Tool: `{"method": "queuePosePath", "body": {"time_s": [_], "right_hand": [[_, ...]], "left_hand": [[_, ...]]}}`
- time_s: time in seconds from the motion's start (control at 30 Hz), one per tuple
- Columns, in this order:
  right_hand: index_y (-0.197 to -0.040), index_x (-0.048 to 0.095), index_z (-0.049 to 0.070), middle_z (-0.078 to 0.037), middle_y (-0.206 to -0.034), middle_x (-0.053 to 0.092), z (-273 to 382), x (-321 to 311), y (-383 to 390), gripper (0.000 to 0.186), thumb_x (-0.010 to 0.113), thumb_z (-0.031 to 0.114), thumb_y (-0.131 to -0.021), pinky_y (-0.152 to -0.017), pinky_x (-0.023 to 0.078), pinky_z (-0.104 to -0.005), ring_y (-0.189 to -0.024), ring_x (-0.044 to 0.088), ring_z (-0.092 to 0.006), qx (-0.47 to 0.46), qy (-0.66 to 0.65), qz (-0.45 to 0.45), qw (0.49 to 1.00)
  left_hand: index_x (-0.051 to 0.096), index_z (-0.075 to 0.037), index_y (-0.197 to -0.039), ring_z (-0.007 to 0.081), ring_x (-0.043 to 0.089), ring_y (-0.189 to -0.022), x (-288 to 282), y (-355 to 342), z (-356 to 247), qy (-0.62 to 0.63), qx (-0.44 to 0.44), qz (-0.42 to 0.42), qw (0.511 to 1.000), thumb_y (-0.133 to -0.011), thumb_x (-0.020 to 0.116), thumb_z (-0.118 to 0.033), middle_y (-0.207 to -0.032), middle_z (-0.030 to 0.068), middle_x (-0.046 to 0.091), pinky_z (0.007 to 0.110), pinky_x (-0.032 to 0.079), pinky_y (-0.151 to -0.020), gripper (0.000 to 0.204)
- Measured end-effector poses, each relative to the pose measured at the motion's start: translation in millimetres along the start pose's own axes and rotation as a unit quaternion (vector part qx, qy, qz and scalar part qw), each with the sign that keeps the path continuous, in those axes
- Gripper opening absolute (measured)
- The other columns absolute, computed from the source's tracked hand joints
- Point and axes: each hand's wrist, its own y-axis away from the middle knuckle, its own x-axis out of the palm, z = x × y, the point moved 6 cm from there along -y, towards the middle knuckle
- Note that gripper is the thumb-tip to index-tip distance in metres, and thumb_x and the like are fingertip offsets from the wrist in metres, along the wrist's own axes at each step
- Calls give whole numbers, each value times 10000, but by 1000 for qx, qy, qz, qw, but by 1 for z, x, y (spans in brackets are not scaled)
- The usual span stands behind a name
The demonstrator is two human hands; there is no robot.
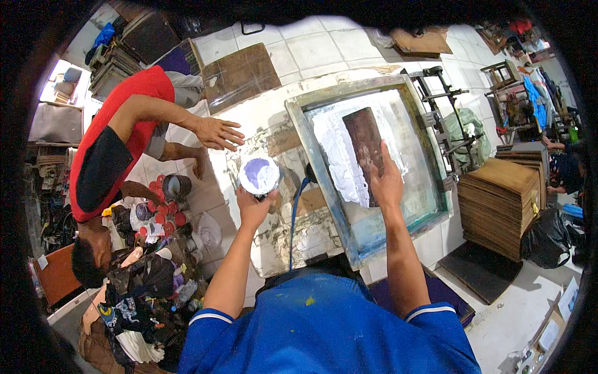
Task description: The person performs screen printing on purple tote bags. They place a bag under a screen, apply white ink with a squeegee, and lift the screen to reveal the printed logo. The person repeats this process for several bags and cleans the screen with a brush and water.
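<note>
My left hand [254, 210] is closed around a round tub of white and lilac ink [259, 172], held above the worktable left of the printing screen. My right hand [389, 181] grips a dark brown squeegee [363, 132], its thumb on the near face and its fingers along the right side. The squeegee lies over the mesh of a framed printing screen [330, 199]. Thick white ink [333, 156] is spread on the mesh to both sides of it. The squeegee's lower edge is hard to make out.
A paint-stained worktable [274, 246] supports the screen; metal hinge clamps [439, 112] stand at its right. At the left a co-worker in red and black [118, 112] bends down, one hand [219, 133] stretched near the tub. Red-lidded jars [163, 209] and stacked brown boards [495, 202] flank the table.
</note>
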Motion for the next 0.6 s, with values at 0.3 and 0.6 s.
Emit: {"method": "queuePosePath", "body": {"time_s": [0.3, 0.6], "right_hand": [[-1586, 382, 311, -183, -949, 646, 2, 7, -3, 775, 708, 140, -905, -754, 509, -509, -864, 644, -401, 12, 2, 4, 1000], [-1594, 367, 328, -150, -919, 614, -9, 9, 35, 781, 708, 156, -913, -729, 515, -493, -831, 640, -373, 25, 33, -14, 999]], "left_hand": [[383, 15, -1437, 262, 534, -1301, 0, -3, 12, 66, -34, 42, 996, -808, 868, -338, -1357, 125, 599, 425, 259, -1189, 869], [425, 12, -1431, 248, 506, -1314, -2, -4, 26, -24, 3, 60, 998, -803, 869, -306, -1384, 116, 562, 400, 245, -1207, 832]]}}
